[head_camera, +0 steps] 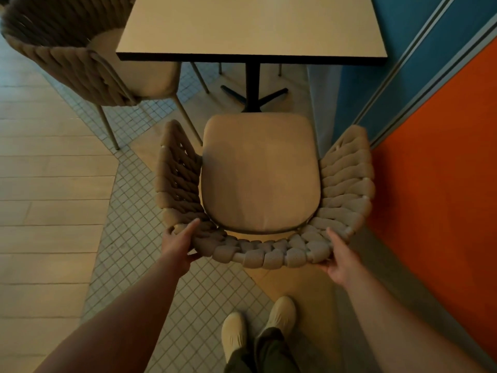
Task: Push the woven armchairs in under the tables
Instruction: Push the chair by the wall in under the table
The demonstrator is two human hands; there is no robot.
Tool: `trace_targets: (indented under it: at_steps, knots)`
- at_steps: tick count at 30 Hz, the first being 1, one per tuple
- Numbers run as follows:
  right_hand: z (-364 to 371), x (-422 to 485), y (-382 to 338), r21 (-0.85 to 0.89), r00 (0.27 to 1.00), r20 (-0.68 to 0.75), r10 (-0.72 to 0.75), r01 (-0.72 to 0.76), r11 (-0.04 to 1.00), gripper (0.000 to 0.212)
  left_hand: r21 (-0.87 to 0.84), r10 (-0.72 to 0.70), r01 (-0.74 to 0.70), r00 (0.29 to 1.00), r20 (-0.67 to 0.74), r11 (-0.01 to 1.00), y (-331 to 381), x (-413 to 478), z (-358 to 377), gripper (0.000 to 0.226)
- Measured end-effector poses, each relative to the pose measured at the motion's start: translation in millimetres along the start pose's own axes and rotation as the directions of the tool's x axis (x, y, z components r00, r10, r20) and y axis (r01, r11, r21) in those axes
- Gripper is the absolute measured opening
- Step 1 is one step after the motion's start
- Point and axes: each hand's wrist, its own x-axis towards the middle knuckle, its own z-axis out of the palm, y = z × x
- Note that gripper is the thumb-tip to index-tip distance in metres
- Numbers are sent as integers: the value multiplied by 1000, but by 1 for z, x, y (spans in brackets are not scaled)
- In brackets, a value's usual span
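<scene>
Forearms [126,319] stretch ahead, left hand [178,244] and right hand [340,258] each clasping a rear corner of the woven armchair [261,173] — evenly spaced — whose seat points straight at the table [250,25], not yet under its top.

Left grip [177,246] and right grip [340,261] curled, thumbs uppermost (arms outstretched).

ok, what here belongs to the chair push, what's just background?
Job: beige woven armchair, gripped at its backrest by left hand and right hand; white square pedestal table; second woven armchair beside it.
Background: orange-and-blue wall; tiled floor; pale shoes.
</scene>
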Motion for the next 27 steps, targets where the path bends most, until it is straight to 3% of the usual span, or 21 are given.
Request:
trace_targets:
  at_steps: [3, 7, 11, 21, 27]
  knots:
    - [-11, 50, -3, 1, 999, -30, -36, 36, 999, 66, -18, -33, 34, 999, 35, 999, 11, 15, -6, 62]
    - [10, 24, -7, 69, 991, -108, -82, 89, 994, 46, 38, -161, 157, 975, 154, 987, 17, 28, -6, 50]
    - [16, 19, -5, 46, 980, -162, -115, 124, 991, 45, 113, -190, 170, 960, 207, 979, 21, 28, -2, 38]
    - [-24, 21, 13, 51, 965, -230, -128, 143, 988, 55, 112, -201, 181, 960, 197, 977, -10, 3, 7, 21]
    - [-37, 11, 7, 45, 963, -233, -135, 149, 988, 55, 108, -184, 164, 962, 202, 980, -25, -8, 14, 23]
